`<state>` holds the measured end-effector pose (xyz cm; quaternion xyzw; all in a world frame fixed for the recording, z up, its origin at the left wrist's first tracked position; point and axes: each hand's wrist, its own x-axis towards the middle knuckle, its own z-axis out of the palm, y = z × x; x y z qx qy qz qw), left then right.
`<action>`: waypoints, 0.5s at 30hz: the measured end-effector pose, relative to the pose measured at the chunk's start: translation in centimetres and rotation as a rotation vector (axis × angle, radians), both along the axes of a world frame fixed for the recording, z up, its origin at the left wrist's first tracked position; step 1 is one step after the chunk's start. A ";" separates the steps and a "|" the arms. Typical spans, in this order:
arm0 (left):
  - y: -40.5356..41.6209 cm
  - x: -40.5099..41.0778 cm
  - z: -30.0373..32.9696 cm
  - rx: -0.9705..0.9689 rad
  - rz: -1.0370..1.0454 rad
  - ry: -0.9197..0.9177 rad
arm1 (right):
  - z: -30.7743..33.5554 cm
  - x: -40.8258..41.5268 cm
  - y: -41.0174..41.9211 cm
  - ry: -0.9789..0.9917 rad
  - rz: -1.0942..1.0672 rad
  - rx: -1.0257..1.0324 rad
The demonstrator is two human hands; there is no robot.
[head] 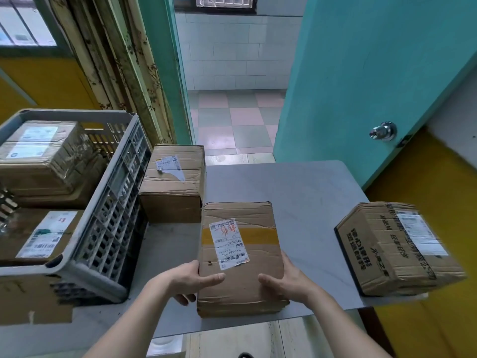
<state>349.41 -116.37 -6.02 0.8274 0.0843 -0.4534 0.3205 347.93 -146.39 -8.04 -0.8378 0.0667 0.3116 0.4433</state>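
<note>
Left hand (191, 279) and right hand (286, 277) both grasp the box (260, 254), one on each long side at its near end. Thumbs lie flat on top and fingers wrap the side walls. Your left fingers curl in under the bottom edge.

Head view:
- Box lies lengthwise at the front edge of the table (309, 182), roughly centre, label up, with a yellow tape band across the top.
- Your hands hide the underside, so I can't tell whether it rests on the table or is lifted just clear.
- Rear box (173, 182) stands just behind and to the left of it, close against the crate (113, 202).
- Right box (395, 249) is well apart, overhanging the table's right edge, printed side towards you.
- Crate sits on the left and holds a far crate box (38, 156) and a near crate box (38, 236), both label up.

Progress, my read:
- You're mid-sort between crate and table, with three boxes out and two in the crate.
- If you're unloading, you're past halfway: seat this one, then pull the last two.
- If you're loading, most of the work is left, starting with this box.
- Either way, the box in your hands is the live item and nothing else is being touched.
- Right box needs shoving inboard before it tips.
</note>
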 end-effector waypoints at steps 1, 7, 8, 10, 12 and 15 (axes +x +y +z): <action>-0.2 -0.3 -0.7 -0.019 0.017 -0.035 | -0.1 -0.5 -0.1 0.004 0.007 0.005; -1.2 -3.3 -3.6 -0.343 0.314 -0.263 | -0.9 -1.6 0.8 -0.107 -0.088 0.013; -1.4 -3.4 -3.7 -0.351 0.321 -0.282 | -1.0 -1.6 0.9 -0.102 -0.098 0.013; -1.7 -3.3 -3.8 -0.350 0.322 -0.310 | -1.5 -1.5 0.9 -0.087 -0.124 -0.001; -1.8 -3.3 -4.0 -0.357 0.341 -0.322 | -1.8 -1.5 1.0 -0.070 -0.143 -0.010; -1.8 -3.3 -4.2 -0.321 0.333 -0.303 | -1.7 -1.4 1.0 -0.048 -0.128 -0.021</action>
